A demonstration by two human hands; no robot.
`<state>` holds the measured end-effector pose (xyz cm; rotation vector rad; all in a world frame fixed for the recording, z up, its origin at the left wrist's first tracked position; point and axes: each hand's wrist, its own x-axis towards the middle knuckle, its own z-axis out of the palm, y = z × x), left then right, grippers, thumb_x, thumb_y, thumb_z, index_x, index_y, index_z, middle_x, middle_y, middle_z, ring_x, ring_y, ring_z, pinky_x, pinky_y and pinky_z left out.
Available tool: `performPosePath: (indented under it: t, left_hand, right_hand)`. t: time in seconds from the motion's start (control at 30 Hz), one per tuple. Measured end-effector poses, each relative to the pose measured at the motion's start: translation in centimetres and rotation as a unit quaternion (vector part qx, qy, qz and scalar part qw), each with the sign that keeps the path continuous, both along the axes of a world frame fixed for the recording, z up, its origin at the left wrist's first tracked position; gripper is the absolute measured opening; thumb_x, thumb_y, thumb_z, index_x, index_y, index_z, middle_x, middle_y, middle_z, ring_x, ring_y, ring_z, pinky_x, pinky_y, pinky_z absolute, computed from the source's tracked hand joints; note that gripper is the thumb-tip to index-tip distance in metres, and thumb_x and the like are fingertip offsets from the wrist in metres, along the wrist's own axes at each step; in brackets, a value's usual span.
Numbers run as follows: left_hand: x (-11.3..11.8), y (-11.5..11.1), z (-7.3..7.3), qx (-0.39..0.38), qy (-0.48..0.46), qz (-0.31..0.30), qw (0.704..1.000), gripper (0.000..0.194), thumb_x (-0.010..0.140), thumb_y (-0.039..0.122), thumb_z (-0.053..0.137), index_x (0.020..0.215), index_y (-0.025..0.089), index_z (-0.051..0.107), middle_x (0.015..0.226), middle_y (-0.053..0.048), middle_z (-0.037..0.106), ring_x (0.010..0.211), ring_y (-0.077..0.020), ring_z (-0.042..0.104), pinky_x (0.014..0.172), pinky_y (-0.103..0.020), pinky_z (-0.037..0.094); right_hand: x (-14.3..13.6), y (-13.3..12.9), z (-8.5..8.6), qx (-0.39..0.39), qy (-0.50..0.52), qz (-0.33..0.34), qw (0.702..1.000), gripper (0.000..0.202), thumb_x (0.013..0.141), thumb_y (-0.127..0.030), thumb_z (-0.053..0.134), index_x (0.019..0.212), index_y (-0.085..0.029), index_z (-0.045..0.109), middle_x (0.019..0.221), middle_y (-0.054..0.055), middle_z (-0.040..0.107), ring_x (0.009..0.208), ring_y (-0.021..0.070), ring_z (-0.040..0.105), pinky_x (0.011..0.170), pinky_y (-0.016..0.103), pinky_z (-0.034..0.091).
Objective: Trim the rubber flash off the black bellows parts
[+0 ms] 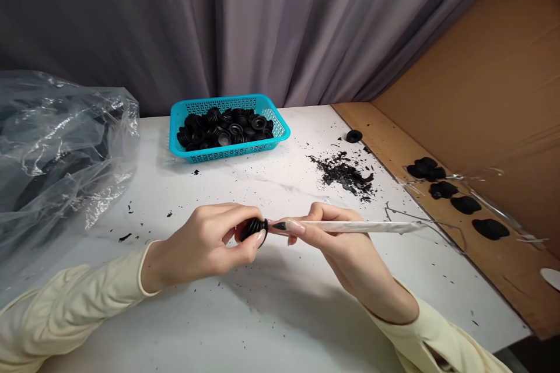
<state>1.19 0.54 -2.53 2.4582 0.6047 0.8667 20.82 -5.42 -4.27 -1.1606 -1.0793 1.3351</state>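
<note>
Near the centre, my left hand (223, 239) pinches a black ribbed rubber piece (252, 229) between thumb and fingers. My right hand (336, 239) is closed round a long, thin, whitish tool (363, 226) with a dark part near its left end. The tool lies nearly level, its left end close to the rubber piece; whether they touch I cannot tell. Behind my hands, a blue plastic basket (227, 155) holds several similar black ribbed pieces.
Black shavings (345, 175) are heaped at the right on the white table (210, 326). One black ring (354, 136) sits behind them. Several flat black pieces (490, 229) lie on brown cardboard (516, 262). Clear plastic bagging (65, 145) covers the left side.
</note>
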Motion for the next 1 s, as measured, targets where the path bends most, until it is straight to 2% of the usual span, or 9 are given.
performPosePath:
  t: [0.2, 0.37, 0.53, 0.67, 0.73, 0.8, 0.87, 0.93, 1.0]
  left_hand:
    - [-0.1, 0.1, -0.1, 0.037, -0.011, -0.007, 0.999, 0.006, 0.080, 0.011, 0.056, 0.085, 0.015, 0.059, 0.064, 0.002, 0.056, 0.055, -0.0088, 0.048, 0.052, -0.020, 0.044]
    - [-0.2, 0.3, -0.3, 0.068, -0.007, -0.009, 0.998, 0.009, 0.082, 0.013, 0.058, 0.091, 0.014, 0.057, 0.068, 0.001, 0.058, 0.060, -0.0100, 0.051, 0.055, -0.021, 0.045]
    - [-0.2, 0.5, -0.5, 0.080, 0.012, -0.001, 0.997, 0.013, 0.084, 0.015, 0.058, 0.097, 0.014, 0.058, 0.071, -0.001, 0.061, 0.065, -0.0118, 0.054, 0.058, -0.024, 0.047]
    - [-0.2, 0.4, -0.8, 0.081, 0.022, -0.013, 0.996, 0.019, 0.085, 0.014, 0.058, 0.104, 0.014, 0.057, 0.083, -0.005, 0.065, 0.076, -0.0145, 0.060, 0.067, -0.026, 0.052]
    - [-0.1, 0.3, -0.8, 0.072, 0.018, -0.014, 0.997, 0.024, 0.085, 0.013, 0.058, 0.108, 0.014, 0.056, 0.093, -0.007, 0.066, 0.085, -0.0163, 0.062, 0.073, -0.028, 0.055]
    - [-0.1, 0.3, -0.7, 0.020, 0.011, 0.010, 1.000, 0.029, 0.084, 0.014, 0.059, 0.113, 0.015, 0.055, 0.105, -0.009, 0.065, 0.090, -0.0174, 0.063, 0.074, -0.028, 0.057]
    - [-0.2, 0.5, -0.4, -0.085, 0.012, 0.062, 0.994, 0.035, 0.081, 0.023, 0.063, 0.114, 0.016, 0.054, 0.112, -0.010, 0.064, 0.088, -0.0182, 0.066, 0.073, -0.029, 0.059]
    - [-0.2, 0.7, 0.0, -0.206, 0.031, 0.100, 0.973, 0.038, 0.080, 0.035, 0.064, 0.112, 0.017, 0.057, 0.111, -0.008, 0.065, 0.086, -0.0192, 0.068, 0.072, -0.029, 0.060]
    - [-0.2, 1.0, 0.3, -0.298, 0.046, 0.107, 0.948, 0.036, 0.081, 0.043, 0.061, 0.108, 0.019, 0.060, 0.103, -0.005, 0.069, 0.087, -0.0199, 0.069, 0.073, -0.030, 0.059]
  right_hand:
    - [0.1, -0.1, 0.1, -0.013, -0.006, -0.012, 1.000, 0.034, 0.074, -0.037, 0.077, 0.054, -0.021, 0.055, 0.058, 0.001, 0.063, 0.063, 0.0198, 0.063, 0.066, 0.033, 0.046]
    - [0.2, 0.0, 0.7, -0.062, 0.060, 0.011, 0.996, 0.033, 0.073, -0.033, 0.079, 0.053, -0.021, 0.055, 0.057, -0.001, 0.063, 0.079, 0.0228, 0.068, 0.071, 0.030, 0.046]
    - [0.3, 0.1, 0.7, -0.079, 0.078, 0.008, 0.994, 0.033, 0.072, -0.030, 0.080, 0.053, -0.021, 0.055, 0.053, -0.002, 0.061, 0.076, 0.0224, 0.069, 0.070, 0.029, 0.046]
    - [0.3, 0.1, 0.3, -0.085, 0.039, -0.002, 0.996, 0.033, 0.073, -0.035, 0.079, 0.054, -0.021, 0.055, 0.059, -0.001, 0.066, 0.065, 0.0187, 0.065, 0.071, 0.033, 0.045]
    - [0.2, 0.0, 0.0, -0.072, 0.004, -0.007, 0.997, 0.033, 0.075, -0.037, 0.077, 0.055, -0.021, 0.055, 0.059, -0.001, 0.065, 0.068, 0.0196, 0.066, 0.072, 0.033, 0.047]
    - [0.0, -0.2, -0.3, -0.017, -0.035, -0.026, 0.999, 0.031, 0.078, -0.034, 0.075, 0.057, -0.022, 0.056, 0.065, 0.001, 0.069, 0.077, 0.0216, 0.069, 0.071, 0.032, 0.050]
    - [-0.4, -0.5, -0.7, 0.088, -0.092, -0.056, 0.990, 0.023, 0.083, -0.026, 0.070, 0.063, -0.022, 0.059, 0.082, 0.002, 0.074, 0.083, 0.0207, 0.070, 0.068, 0.028, 0.053]
    - [-0.9, -0.8, -1.1, 0.202, -0.157, -0.077, 0.964, 0.017, 0.085, -0.016, 0.065, 0.071, -0.022, 0.059, 0.098, 0.002, 0.073, 0.082, 0.0185, 0.071, 0.066, 0.026, 0.055]
    - [-1.3, -1.1, -1.4, 0.272, -0.221, -0.073, 0.934, 0.018, 0.085, -0.008, 0.061, 0.075, -0.022, 0.056, 0.106, 0.003, 0.071, 0.083, 0.0178, 0.071, 0.066, 0.026, 0.055]
